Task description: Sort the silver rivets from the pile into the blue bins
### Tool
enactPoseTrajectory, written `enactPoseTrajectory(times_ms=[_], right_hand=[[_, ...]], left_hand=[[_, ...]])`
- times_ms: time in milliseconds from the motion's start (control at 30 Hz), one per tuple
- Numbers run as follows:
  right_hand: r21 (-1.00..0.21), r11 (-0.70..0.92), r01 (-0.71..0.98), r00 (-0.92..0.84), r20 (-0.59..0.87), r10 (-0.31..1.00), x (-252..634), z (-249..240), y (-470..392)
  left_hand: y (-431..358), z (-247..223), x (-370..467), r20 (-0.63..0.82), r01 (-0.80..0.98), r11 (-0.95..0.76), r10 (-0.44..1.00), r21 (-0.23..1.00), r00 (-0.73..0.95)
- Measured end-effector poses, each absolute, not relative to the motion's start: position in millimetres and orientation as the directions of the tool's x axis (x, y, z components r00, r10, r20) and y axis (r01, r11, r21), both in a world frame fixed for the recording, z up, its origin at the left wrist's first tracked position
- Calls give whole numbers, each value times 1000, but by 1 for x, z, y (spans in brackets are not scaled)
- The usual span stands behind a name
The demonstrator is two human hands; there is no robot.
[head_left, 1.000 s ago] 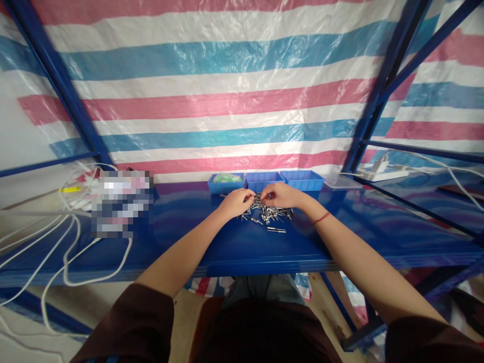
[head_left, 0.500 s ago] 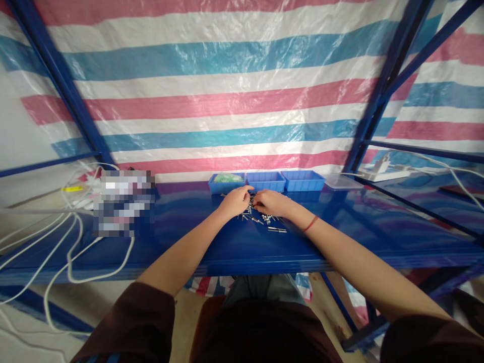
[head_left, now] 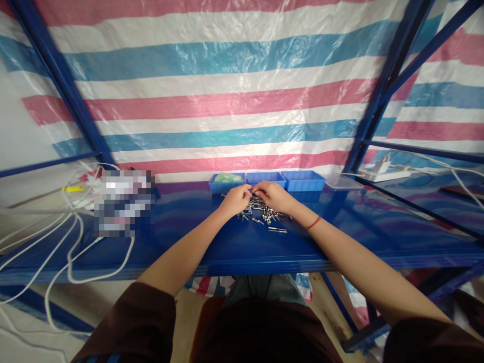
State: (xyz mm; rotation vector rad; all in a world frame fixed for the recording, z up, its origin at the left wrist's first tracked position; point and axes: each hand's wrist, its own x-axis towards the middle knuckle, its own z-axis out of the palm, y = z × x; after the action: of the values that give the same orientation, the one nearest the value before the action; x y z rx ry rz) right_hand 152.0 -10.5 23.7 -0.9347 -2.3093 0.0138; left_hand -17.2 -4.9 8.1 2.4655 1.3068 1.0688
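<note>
A loose pile of thin silvery metal pins (head_left: pixel 266 210), thicker at one end, lies on the blue tabletop; they resemble rivets, though they are too small to be sure. Over the far left of the pile, my left hand (head_left: pixel 237 199) has its thumb and fingers pressed together. My right hand (head_left: pixel 275 196) is pinched close to it, the fingertips of both nearly meeting above the pins. Whatever sits between the fingertips is too small to make out. Nearer to me, a couple of pins (head_left: pixel 277 229) lie apart from the heap.
Behind the hands stand three blue bins: a left bin (head_left: pixel 215 186) with green-white plastic material, a middle bin (head_left: pixel 278 182) and a right bin (head_left: pixel 305 181). A clear plastic lid (head_left: pixel 344 182) lies to their right. White cables (head_left: pixel 77 247) hang over the table's left end.
My right hand has lifted from the pile and moved up toward my left fingertips, uncovering more pins. The left hand's fingers have drawn together.
</note>
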Motion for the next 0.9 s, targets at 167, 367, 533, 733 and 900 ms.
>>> enactPoseTrajectory(times_ms=[167, 367, 533, 733, 900], right_hand=[[-449, 701, 554, -371, 621, 691, 151, 30, -15], [-540, 676, 501, -284, 636, 718, 150, 27, -11], [-595, 669, 445, -270, 623, 734, 150, 26, -6], [-459, 718, 522, -282, 702, 654, 150, 31, -17], [-223, 789, 572, -368, 790, 491, 150, 36, -28]], left_hand=[[-6, 6, -13, 511, 509, -629, 776, 587, 369], [-6, 9, -12, 511, 448, -615, 788, 649, 342], [-5, 9, -12, 512, 399, -623, 782, 673, 356], [-1, 5, -10, 522, 336, -641, 763, 690, 382], [-1, 7, -9, 588, 310, -662, 749, 683, 305]])
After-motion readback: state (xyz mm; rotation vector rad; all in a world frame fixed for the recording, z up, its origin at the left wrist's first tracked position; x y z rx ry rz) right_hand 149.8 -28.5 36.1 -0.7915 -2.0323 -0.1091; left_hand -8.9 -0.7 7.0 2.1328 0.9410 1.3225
